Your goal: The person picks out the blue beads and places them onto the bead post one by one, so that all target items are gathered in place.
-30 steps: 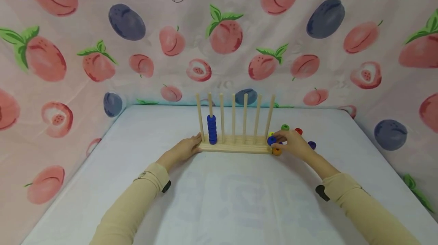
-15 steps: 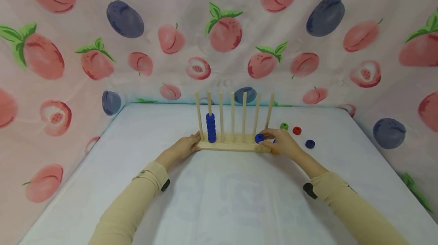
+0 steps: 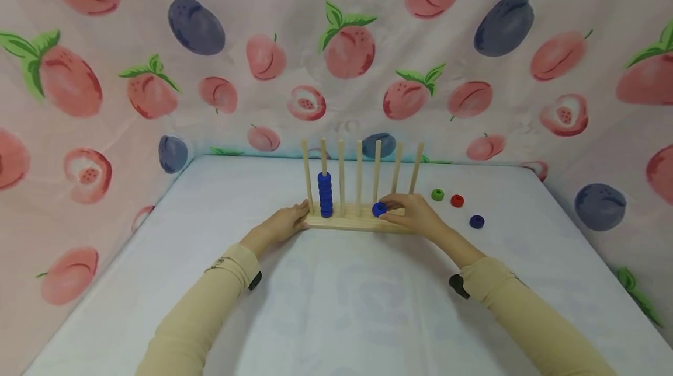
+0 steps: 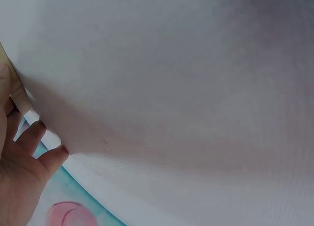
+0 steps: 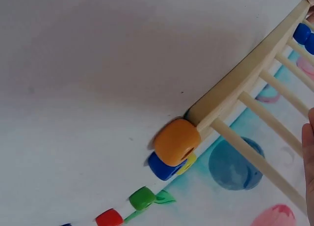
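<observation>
A wooden abacus stand [image 3: 342,223] with several upright pegs stands on the white table. Blue beads [image 3: 325,195] are stacked on its second peg from the left. My left hand [image 3: 281,225] holds the base's left end, thumb at the front; in the left wrist view its other fingertips [image 4: 60,155] are spread on the table. Between thumb and fingers, my right hand [image 3: 417,215] pinches a blue bead [image 3: 379,209] low before the pegs, right of centre. Only part of that hand shows at the right wrist view's edge, the held bead out of sight.
Right of the stand lie a green bead [image 3: 437,194], a red bead [image 3: 457,201] and a dark blue bead [image 3: 477,222]. Against the base's right end, an orange bead [image 5: 176,141], a blue bead [image 5: 164,167] and a yellow bead [image 5: 187,163] sit close together. A fruit-print cloth hangs behind.
From the stand's right end, my right hand has carried the pinched blue bead leftward along the front of the pegs. My left hand has stayed at the left end.
</observation>
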`<state>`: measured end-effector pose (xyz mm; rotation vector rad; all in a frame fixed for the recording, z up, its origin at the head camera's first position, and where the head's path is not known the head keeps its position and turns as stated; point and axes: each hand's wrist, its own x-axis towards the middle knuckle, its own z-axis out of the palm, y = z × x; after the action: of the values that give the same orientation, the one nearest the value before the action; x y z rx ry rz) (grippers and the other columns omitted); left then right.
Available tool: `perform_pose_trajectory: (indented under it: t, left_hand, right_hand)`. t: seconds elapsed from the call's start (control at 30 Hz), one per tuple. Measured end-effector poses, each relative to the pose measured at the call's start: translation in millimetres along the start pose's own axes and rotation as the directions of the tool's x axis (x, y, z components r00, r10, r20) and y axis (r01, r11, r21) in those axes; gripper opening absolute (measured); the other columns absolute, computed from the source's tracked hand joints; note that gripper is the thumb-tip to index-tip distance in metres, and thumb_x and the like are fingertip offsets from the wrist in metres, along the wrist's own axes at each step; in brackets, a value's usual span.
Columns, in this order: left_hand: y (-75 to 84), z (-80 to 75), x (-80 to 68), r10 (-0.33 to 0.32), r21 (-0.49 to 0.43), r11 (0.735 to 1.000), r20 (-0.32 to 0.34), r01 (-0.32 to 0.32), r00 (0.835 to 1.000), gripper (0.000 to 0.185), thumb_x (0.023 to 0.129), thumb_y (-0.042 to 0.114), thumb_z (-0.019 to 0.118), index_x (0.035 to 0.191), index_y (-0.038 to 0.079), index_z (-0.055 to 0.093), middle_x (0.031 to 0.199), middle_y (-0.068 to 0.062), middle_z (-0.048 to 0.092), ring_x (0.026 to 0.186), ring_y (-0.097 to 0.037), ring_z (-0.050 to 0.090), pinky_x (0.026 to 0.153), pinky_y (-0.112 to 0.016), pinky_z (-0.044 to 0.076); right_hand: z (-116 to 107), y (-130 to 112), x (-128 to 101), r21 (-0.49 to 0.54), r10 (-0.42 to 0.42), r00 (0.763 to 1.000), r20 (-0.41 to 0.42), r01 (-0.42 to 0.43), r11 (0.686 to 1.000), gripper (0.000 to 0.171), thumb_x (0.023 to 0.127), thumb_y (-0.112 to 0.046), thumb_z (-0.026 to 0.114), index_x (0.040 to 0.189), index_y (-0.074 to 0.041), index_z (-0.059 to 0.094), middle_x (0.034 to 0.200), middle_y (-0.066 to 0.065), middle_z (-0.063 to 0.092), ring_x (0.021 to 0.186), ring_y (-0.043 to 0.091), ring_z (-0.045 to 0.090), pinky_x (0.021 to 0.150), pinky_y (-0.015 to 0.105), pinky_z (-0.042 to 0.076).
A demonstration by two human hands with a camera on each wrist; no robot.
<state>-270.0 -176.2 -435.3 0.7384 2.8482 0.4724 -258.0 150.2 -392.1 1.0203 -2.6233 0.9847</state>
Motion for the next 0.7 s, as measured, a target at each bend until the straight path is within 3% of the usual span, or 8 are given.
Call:
perform_pose_trajectory:
  t: [0.23, 0.57, 0.7]
  left_hand:
    - [1.1, -1.9, 0.8, 0.013, 0.003, 1.000, 0.007, -0.013, 1.000, 0.055, 0.098, 0.023, 0.050, 0.141, -0.007, 0.035, 0.151, -0.021, 0.026, 0.133, -0.044, 0.036, 0.111, -0.051, 0.032]
    - [2.7, -2.5, -0.1, -0.011, -0.019, 1.000, 0.004, 0.011, 1.000, 0.054, 0.098, 0.022, 0.051, 0.141, -0.007, 0.035, 0.152, -0.020, 0.025, 0.134, -0.044, 0.035, 0.112, -0.052, 0.030]
    - [2.7, -1.4, -0.5, 0.000, -0.017, 1.000, -0.009, 0.000, 1.000, 0.053, 0.098, 0.021, 0.051, 0.140, -0.007, 0.036, 0.151, -0.021, 0.027, 0.133, -0.044, 0.037, 0.111, -0.052, 0.032]
  right_hand:
    - [4.5, -10.4, 14.6, -0.023, -0.068, 0.997, 0.032, 0.069, 0.997, 0.031, 0.081, -0.008, 0.073, 0.107, 0.007, 0.065, 0.096, 0.018, 0.072, 0.086, 0.027, 0.070, 0.080, 0.042, 0.057]
    - [11.0, -28.3, 31.7, 0.000, 0.013, 0.997, 0.080, -0.013, 1.000, 0.036, 0.084, -0.018, 0.071, 0.114, 0.002, 0.064, 0.103, 0.014, 0.071, 0.095, 0.026, 0.068, 0.085, 0.043, 0.056]
    - [15.7, -36.5, 37.9, -0.004, 0.007, 0.996, 0.084, -0.007, 1.000, 0.037, 0.086, -0.019, 0.070, 0.116, 0.000, 0.064, 0.107, 0.013, 0.070, 0.097, 0.025, 0.067, 0.087, 0.043, 0.055]
